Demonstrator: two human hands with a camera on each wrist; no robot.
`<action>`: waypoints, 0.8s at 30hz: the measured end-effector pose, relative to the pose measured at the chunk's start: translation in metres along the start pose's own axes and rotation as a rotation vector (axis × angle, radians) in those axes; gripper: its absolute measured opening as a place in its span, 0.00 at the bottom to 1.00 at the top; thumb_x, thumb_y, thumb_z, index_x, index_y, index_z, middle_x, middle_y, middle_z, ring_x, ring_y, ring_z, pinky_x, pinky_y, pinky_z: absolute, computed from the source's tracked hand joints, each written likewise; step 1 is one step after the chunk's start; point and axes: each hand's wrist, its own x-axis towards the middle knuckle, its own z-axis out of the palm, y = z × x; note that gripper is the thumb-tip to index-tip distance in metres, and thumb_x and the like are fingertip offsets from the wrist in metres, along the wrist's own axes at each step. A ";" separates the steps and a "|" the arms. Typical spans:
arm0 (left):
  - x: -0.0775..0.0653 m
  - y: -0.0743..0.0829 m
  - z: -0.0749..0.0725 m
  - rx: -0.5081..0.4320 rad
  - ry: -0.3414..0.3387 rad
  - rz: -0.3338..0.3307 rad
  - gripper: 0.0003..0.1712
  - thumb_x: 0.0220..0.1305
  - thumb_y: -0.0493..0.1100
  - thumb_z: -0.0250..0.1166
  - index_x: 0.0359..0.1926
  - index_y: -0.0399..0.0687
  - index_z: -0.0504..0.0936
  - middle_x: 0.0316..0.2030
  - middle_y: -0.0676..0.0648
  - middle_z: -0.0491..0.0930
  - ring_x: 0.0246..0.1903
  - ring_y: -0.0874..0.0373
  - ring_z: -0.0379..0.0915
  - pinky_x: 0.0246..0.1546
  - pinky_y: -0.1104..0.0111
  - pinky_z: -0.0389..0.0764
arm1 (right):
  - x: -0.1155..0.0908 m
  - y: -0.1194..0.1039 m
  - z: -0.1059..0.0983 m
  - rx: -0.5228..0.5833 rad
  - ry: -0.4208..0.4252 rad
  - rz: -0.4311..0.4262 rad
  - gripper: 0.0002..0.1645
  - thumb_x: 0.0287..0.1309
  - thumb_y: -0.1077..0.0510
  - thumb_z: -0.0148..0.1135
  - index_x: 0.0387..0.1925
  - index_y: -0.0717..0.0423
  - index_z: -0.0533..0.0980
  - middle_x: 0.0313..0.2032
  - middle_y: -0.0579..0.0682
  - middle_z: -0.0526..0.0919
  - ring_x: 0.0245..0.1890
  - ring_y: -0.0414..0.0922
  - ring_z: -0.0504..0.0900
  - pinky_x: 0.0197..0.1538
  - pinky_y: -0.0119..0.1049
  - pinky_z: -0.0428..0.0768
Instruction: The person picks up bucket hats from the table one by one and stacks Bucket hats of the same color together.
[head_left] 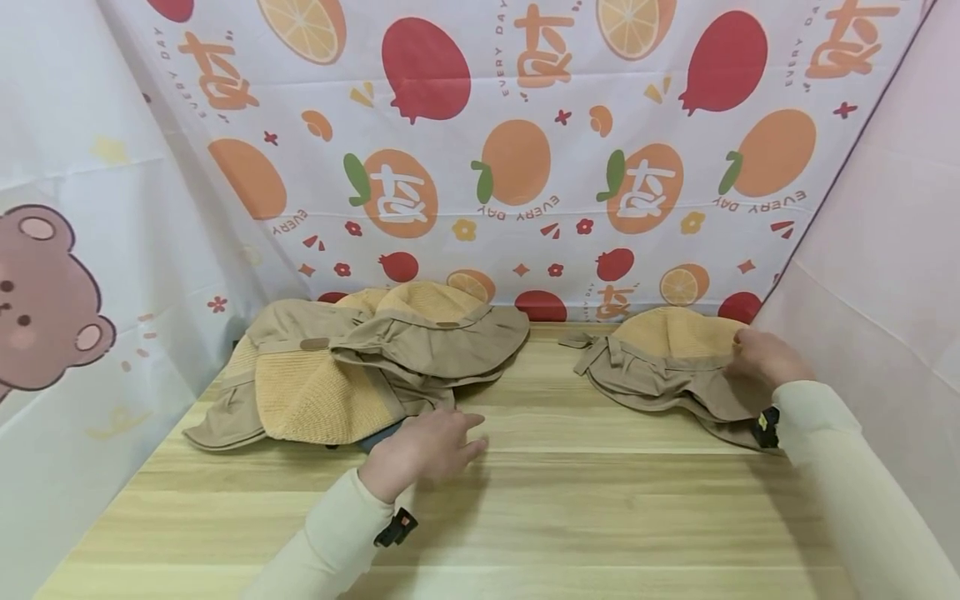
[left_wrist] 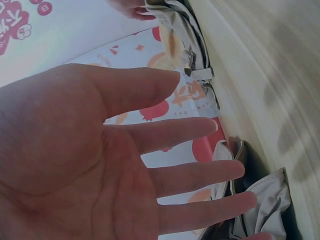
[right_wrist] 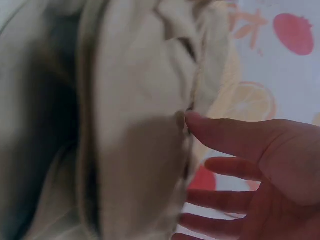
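A sun hat [head_left: 660,379] with a yellow knitted crown and a tan cloth brim lies at the right rear of the table. At its right side is my right hand [head_left: 768,362], thumb tip right at the seam between crown and brim, the other fingers fairly straight and apart. More sun hats [head_left: 322,404] of the same kind overlap in a heap at the left. My left hand [head_left: 431,446] is held just in front of that heap, fingers spread and palm bare in the left wrist view.
The wooden table [head_left: 600,517] runs back to a fruit-printed curtain [head_left: 465,183]. White cloth walls [head_left: 885,275] close off both sides. A bit of dark blue [head_left: 378,435] shows under the left heap. Ribbon ties [head_left: 588,346] stick out from the right hat's left side.
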 end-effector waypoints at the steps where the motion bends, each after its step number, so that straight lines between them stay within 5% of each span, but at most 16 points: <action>1: 0.000 0.000 0.000 -0.002 -0.004 -0.003 0.29 0.70 0.59 0.51 0.65 0.51 0.72 0.59 0.44 0.73 0.59 0.42 0.65 0.55 0.43 0.68 | 0.001 0.001 0.001 0.004 -0.006 0.000 0.31 0.47 0.52 0.69 0.42 0.72 0.67 0.37 0.69 0.74 0.36 0.59 0.72 0.40 0.55 0.73; 6: 0.000 0.000 -0.002 -0.004 -0.016 -0.011 0.28 0.69 0.59 0.52 0.65 0.52 0.73 0.59 0.44 0.73 0.59 0.39 0.64 0.54 0.40 0.67 | 0.006 0.009 0.006 0.000 -0.009 0.007 0.26 0.45 0.52 0.71 0.31 0.64 0.64 0.26 0.57 0.70 0.28 0.53 0.70 0.31 0.46 0.71; 17: 0.000 0.000 -0.002 0.004 -0.006 -0.008 0.28 0.69 0.59 0.52 0.64 0.52 0.73 0.58 0.45 0.75 0.58 0.41 0.66 0.53 0.41 0.68 | 0.009 0.024 0.005 -0.019 0.127 0.015 0.26 0.40 0.53 0.74 0.30 0.69 0.71 0.24 0.60 0.74 0.26 0.54 0.71 0.29 0.47 0.72; 24: 0.001 -0.001 -0.002 0.020 0.006 -0.021 0.28 0.69 0.59 0.52 0.65 0.54 0.73 0.61 0.44 0.72 0.60 0.42 0.64 0.54 0.41 0.66 | 0.005 0.024 -0.014 0.024 0.031 -0.104 0.18 0.42 0.56 0.73 0.16 0.57 0.70 0.15 0.48 0.69 0.17 0.45 0.70 0.20 0.37 0.70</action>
